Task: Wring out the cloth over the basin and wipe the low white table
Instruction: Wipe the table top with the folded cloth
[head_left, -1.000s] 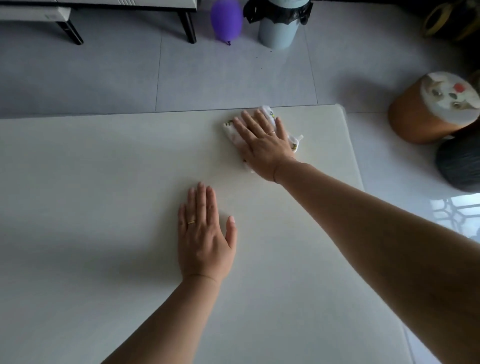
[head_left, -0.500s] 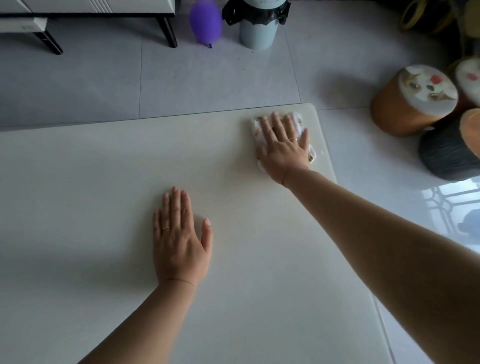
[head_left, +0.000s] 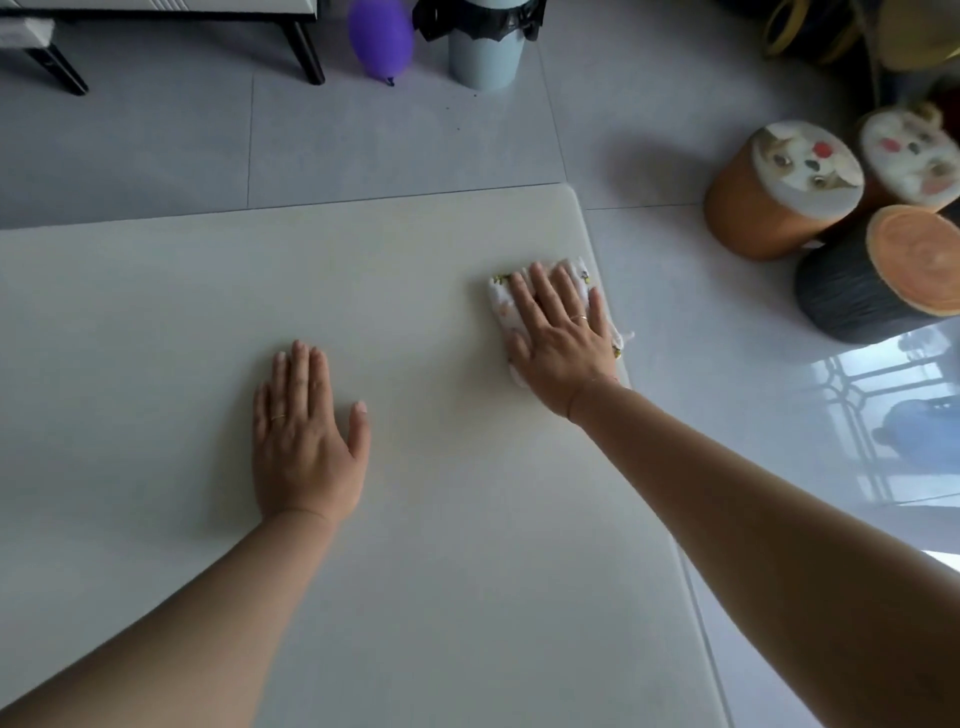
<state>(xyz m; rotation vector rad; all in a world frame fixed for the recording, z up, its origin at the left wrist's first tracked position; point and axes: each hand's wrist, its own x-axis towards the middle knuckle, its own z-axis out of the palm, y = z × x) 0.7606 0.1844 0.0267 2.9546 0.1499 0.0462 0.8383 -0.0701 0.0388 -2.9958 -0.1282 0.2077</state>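
Observation:
The low white table (head_left: 156, 322) fills most of the view. A small white patterned cloth (head_left: 501, 304) lies folded on it close to the right edge. My right hand (head_left: 561, 338) presses flat on the cloth with straight fingers and covers most of it. My left hand (head_left: 306, 436) rests palm down on the bare tabletop, fingers straight, well to the left of the cloth. No basin is in view.
On the floor to the right stand round stools: an orange one (head_left: 779, 192) with an animal print, a second printed one (head_left: 909, 156) and a dark one (head_left: 878, 275). A purple balloon (head_left: 379, 36), a pale bin (head_left: 488, 47) and black furniture legs (head_left: 306, 52) lie beyond the table.
My right hand has slid the cloth from the far edge toward the right edge and then back toward me along it. My left hand stays flat on the table.

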